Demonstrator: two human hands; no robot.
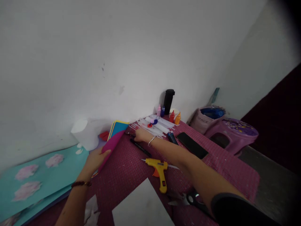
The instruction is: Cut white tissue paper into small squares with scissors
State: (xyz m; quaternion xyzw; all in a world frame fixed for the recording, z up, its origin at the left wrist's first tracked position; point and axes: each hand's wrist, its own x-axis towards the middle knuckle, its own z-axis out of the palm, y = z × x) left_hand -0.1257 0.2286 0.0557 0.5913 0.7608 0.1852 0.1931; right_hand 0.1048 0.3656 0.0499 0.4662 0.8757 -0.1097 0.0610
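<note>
My left hand (95, 161) grips the edge of a magenta sheet (114, 142), thumb on top, and its near corner is lifted. Behind it lie blue and yellow sheets (118, 128). My right hand (142, 135) reaches far across the table, its fingers closed and pointing down by a small dark, thin item (130, 134) that I cannot make out. A black pen (141, 147) lies just below that hand. Beyond it are several white sticks and strips (162, 126). A yellow glue gun (160, 171) rests nearer to me, under my right forearm's left side.
Scissors (188, 200) and a white sheet (142, 207) lie close to me. A phone (192, 145), paint bottles (172, 116) and a black flask (168, 101) stand or lie farther right. Turquoise sheets with pink tufts (54, 171) and a paper roll (86, 135) are left.
</note>
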